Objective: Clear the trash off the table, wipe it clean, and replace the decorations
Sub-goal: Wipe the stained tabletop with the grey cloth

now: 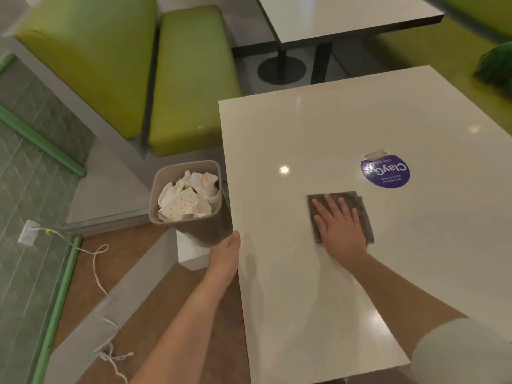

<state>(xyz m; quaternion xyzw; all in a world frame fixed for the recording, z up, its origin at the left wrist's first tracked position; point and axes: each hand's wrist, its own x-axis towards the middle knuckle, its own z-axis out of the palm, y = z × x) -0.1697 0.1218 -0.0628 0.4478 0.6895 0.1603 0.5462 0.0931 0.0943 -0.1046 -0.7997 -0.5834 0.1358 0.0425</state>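
Note:
A white square table (304, 128) fills the right half of the head view. My right hand (339, 225) lies flat, fingers straight, on a dark grey cloth (361, 206) spread on the tabletop. Just beyond the cloth is a round purple sticker (385, 172) with a torn bit of paper (375, 154) at its far edge. At the table's left edge my left hand (225, 254) holds a tilted beige trash bin (199, 231) by its lower part; its fingers are hidden behind the bin. Crumpled napkins and a dotted paper box (188, 199) fill the bin.
Green bench seats (191, 79) stand beyond the table's left side, and a second white table (346, 15) on a black pedestal is farther back. A dark green bag (496, 65) lies on the right bench. A wall socket with a white cable (29, 231) trails over the floor at left.

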